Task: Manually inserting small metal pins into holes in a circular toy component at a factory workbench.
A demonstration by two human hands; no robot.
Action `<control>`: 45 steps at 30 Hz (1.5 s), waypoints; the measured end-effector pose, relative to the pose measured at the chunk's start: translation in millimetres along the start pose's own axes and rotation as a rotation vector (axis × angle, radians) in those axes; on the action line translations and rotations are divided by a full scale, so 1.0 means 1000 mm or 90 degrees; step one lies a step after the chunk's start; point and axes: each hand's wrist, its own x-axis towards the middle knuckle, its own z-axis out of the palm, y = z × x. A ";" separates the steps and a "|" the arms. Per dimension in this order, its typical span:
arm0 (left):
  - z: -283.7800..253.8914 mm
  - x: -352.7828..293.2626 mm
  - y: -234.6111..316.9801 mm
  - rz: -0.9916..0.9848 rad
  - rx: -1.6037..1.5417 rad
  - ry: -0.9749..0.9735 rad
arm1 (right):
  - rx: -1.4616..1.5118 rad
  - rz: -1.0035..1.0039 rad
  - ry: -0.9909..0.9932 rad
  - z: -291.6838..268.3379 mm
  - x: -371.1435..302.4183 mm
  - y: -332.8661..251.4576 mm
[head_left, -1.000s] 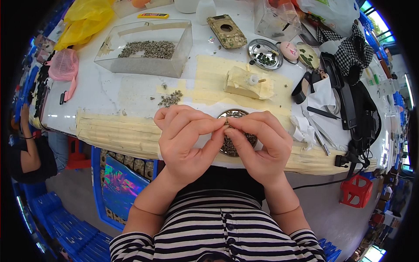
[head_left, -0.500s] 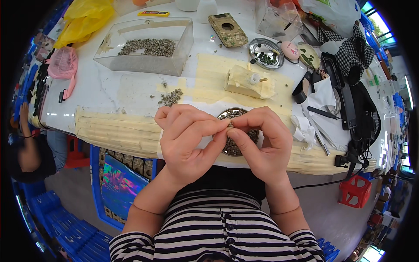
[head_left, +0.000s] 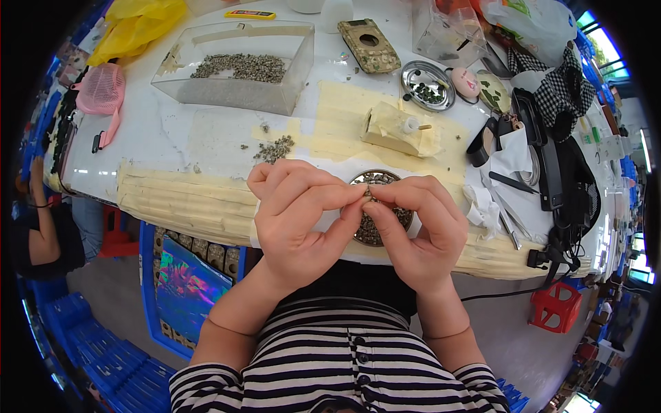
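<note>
Both my hands meet over a round dish (head_left: 405,224) filled with small brownish-grey pieces. My left hand (head_left: 297,227) is closed in a pinch, thumb and forefinger tips together. Opposite it, my right hand (head_left: 428,230) pinches the same way, its tips touching or nearly touching the left ones. Between the fingertips sits a tiny brownish-grey piece (head_left: 368,195), mostly covered by them. A loose heap of similar small pieces (head_left: 275,149) lies on the table just beyond my left hand.
Beyond stands a clear bin (head_left: 279,100) of such pieces. A tape-wrapped block (head_left: 392,131), a camouflage-patterned toy part (head_left: 370,47) and a metal dish (head_left: 407,69) of dark green bits are farther right. Tweezers (head_left: 506,217) lie right. A blue crate (head_left: 147,275) stands below left.
My hands keep their pinch and have shifted very slightly right. The whole table view has moved a little to the right. A person at far left has moved an arm.
</note>
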 end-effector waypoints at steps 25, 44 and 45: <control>0.000 0.000 0.000 -0.032 0.010 -0.022 | 0.005 0.021 -0.007 -0.003 0.001 -0.001; -0.012 0.005 0.003 0.000 0.110 -0.104 | 0.005 0.029 -0.005 -0.009 0.001 -0.001; -0.017 0.008 -0.002 -0.015 0.159 -0.088 | 0.003 0.029 -0.008 -0.009 0.001 -0.001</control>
